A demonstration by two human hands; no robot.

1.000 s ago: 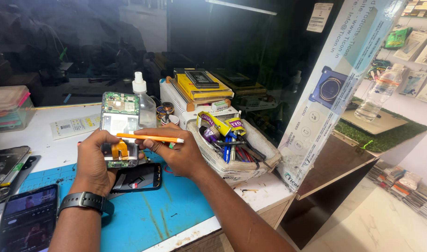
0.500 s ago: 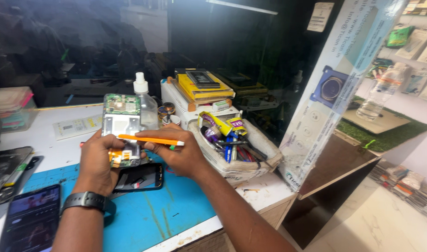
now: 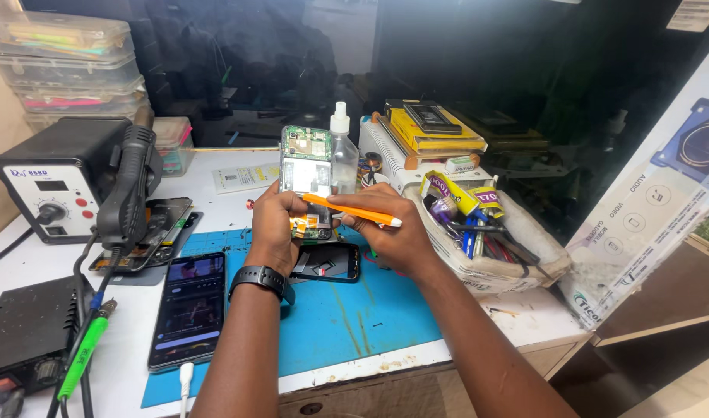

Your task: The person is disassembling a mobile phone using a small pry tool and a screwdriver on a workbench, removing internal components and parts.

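Here the left hand (image 3: 273, 224) is wrapped around the lower part of an opened phone (image 3: 306, 174), holding it upright above the worktop (image 3: 238, 166) with its green circuit board facing the camera. The right hand (image 3: 389, 232) pinches an orange tool (image 3: 353, 210) with a white tip, laid almost level across the phone's lower half, its near end touching the phone beside the left thumb. Just below both hands a dark phone part (image 3: 326, 263) lies flat on a blue mat (image 3: 354, 317). Right behind the held phone stands a clear bottle (image 3: 342, 155) with a white nozzle. To the right of the right hand sits a tray of tools (image 3: 478, 232). Left of the left wrist lies a lit phone (image 3: 190, 306), and further left a black soldering station (image 3: 49, 186).
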